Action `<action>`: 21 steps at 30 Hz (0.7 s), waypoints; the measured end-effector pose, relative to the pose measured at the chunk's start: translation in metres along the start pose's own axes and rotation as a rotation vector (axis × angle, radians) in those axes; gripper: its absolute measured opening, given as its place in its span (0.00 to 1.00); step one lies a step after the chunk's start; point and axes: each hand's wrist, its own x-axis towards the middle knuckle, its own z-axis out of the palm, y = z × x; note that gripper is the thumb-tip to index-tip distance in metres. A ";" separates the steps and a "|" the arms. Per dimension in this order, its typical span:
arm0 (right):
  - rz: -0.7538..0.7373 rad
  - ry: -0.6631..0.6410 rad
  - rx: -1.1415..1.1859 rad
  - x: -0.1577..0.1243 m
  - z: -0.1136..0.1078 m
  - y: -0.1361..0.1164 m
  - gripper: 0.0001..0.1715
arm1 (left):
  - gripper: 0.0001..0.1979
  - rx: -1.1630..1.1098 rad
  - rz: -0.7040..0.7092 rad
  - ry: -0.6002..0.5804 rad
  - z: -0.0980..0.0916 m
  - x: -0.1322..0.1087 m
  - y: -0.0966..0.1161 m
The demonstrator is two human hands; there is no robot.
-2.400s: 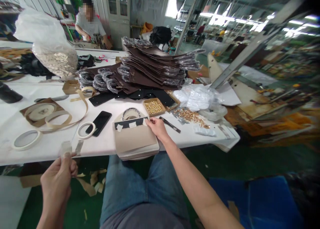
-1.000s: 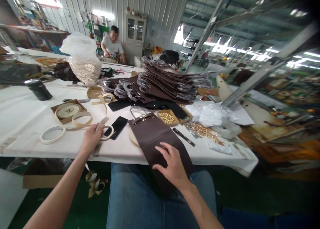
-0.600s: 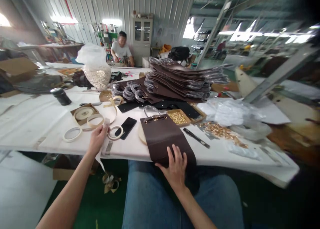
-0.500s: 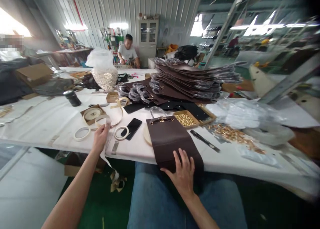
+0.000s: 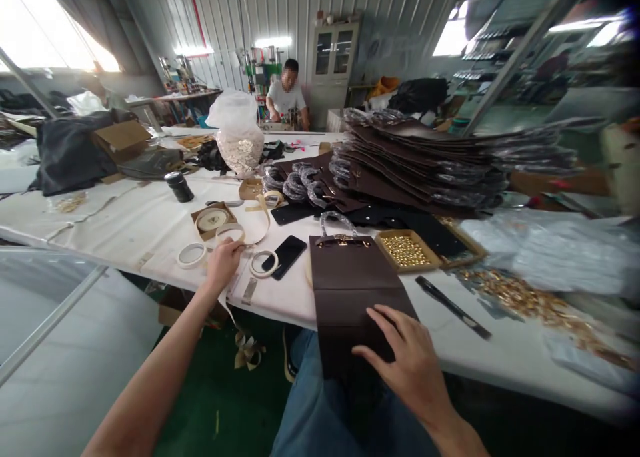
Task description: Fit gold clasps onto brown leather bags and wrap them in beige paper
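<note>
Bag workshop: stacked brown bags (image 5: 440,157), tape rolls (image 5: 191,255).

in the lower middle of the frame the right hand (image 5: 407,364) lies flat, fingers spread, on a dark brown bag (image 5: 350,284) that hangs over the near edge of the white table (image 5: 125,230). left of centre the left hand (image 5: 223,265) rests at the table edge, fingers curled, between two tape rolls (image 5: 263,264), with a pale strip (image 5: 229,309) hanging below it. a black phone (image 5: 284,256) lies just beside the bag, and a tray of gold studs (image 5: 406,250) is to its right. a stack of brown bags (image 5: 425,157) fills the upper right.
</note>
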 end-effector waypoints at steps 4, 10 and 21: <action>-0.090 -0.110 0.054 0.017 0.011 -0.006 0.46 | 0.18 0.021 0.094 0.026 -0.005 0.037 0.022; -0.094 -0.032 -0.034 0.004 0.051 -0.001 0.41 | 0.19 -0.018 -0.031 0.134 0.003 0.098 0.026; -0.149 -0.017 -0.075 -0.011 0.049 0.004 0.33 | 0.17 -0.067 -0.251 0.181 -0.028 0.136 0.024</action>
